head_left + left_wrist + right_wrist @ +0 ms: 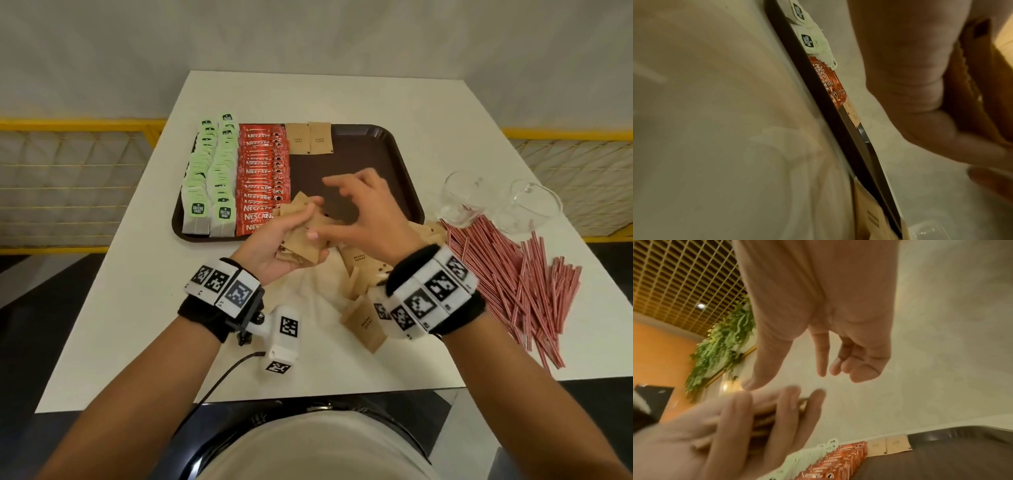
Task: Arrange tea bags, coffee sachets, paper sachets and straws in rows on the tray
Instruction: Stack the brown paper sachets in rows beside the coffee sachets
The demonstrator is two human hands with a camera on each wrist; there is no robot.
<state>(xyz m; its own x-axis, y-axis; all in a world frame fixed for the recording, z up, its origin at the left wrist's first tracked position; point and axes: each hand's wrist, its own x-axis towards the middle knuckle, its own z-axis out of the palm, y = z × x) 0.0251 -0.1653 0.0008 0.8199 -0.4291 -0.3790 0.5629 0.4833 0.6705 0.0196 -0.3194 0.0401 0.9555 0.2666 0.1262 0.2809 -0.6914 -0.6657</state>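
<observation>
The brown tray holds two rows of green tea bags, a row of red coffee sachets and two brown paper sachets at its far edge. My left hand grips a stack of brown paper sachets over the tray's near edge. My right hand hovers just above the stack, fingers spread and empty, its thumb near the top sachet. From the right wrist view, the left hand wraps the stack below the right hand's fingertips.
More brown sachets lie loose on the white table under my right wrist. A heap of red-striped straws spreads at the right. Two clear glass cups stand beyond them. The tray's right half is bare.
</observation>
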